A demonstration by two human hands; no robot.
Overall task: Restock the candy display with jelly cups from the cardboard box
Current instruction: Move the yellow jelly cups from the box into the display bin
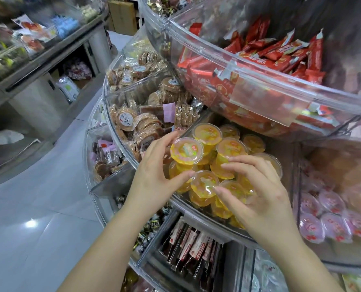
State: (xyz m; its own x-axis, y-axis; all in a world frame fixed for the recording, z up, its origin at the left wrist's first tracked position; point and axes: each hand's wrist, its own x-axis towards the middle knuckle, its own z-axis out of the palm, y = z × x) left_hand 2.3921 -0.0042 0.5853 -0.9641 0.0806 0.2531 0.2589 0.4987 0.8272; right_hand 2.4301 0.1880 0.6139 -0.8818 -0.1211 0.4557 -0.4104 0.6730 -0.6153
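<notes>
Several yellow jelly cups [231, 147] lie piled in a clear bin [196, 209] on the middle tier of the round candy display. My left hand [154, 175] reaches in from the left with its fingers spread. Its fingertips lie beside an upper jelly cup [187, 151] and its thumb touches a front jelly cup [205, 182]. My right hand [257, 199] rests over the right side of the pile, fingers loosely bent on the cups, thumb against the same front cup. Neither hand lifts a cup clear of the pile.
Wrapped round biscuits [127, 121] fill the bin to the left and pink jelly cups [327, 226] the bin to the right. A tier of red packets [281, 60] overhangs close above. Dark bars [190, 247] sit below. Cardboard boxes [121, 14] stand far back; grey floor lies on the left.
</notes>
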